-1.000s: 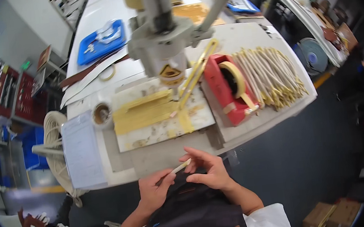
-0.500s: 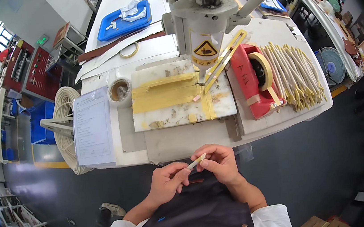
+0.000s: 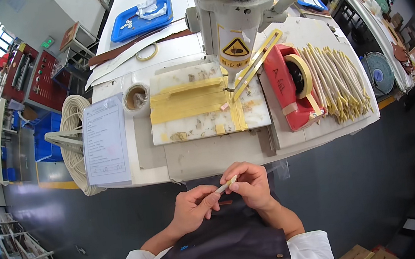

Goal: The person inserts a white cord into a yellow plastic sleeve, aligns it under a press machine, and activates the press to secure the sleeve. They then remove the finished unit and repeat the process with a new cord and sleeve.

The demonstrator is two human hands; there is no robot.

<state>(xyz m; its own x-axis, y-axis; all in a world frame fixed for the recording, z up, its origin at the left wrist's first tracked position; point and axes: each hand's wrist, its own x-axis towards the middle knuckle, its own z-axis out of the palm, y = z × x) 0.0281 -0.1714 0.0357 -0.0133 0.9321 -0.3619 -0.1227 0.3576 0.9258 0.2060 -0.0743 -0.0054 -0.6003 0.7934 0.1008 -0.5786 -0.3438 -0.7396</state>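
In front of my apron, just off the near edge of the table, a pale cord with a yellow-taped tip (image 3: pixel 224 186) is pinched between both hands. My left hand (image 3: pixel 191 210) closes its thumb and fingers around the cord's lower part. Near the pointed taped end, my right hand (image 3: pixel 253 190) is closed, thumb and fingertips on the cord. The rest of the cord is hidden in my left hand. Similar pale cords with yellow ends (image 3: pixel 337 81) lie bunched at the table's right.
A white block with yellow tape (image 3: pixel 187 129) sits beneath a grey press (image 3: pixel 233 14) with a long lever. Right of it stands a red tape dispenser (image 3: pixel 285 92). To the left are a tape roll (image 3: pixel 136 99), a printed sheet (image 3: pixel 106 146) and a cord coil (image 3: pixel 72 160). A blue tray (image 3: pixel 120 33) lies farther back.
My hands keep the same hold, and the cord tip has shifted slightly right. A shoe and leg seen at the lower left are gone. The table view has shifted a little.
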